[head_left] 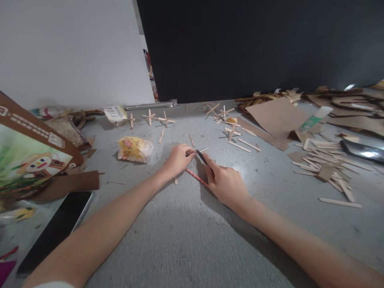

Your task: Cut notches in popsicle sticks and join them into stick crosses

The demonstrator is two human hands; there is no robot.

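Note:
My left hand (179, 159) rests near the middle of the table, thumb and fingers pinched together around something too small to make out. Close by on the right, my right hand (225, 182) grips a slim black tool (202, 157), index finger stretched along it. The tool's tip nearly meets my left fingertips; most of it is hidden by the hand, so its kind is unclear. A thin red patterned rod (197, 178) runs from beside my left hand to under my right. Just beyond the tips lies a pale wooden stick (204, 150), and another stick's end (176, 181) shows below my left wrist.
Crossed-stick pieces (150, 117) stand at the back, with more (231, 131) at back right. Loose craft sticks (333, 164), cardboard (271, 118) and a glue stick (315, 119) are on the right. A yellow packet (135, 149), phone (57, 232) and printed box (33, 156) are left.

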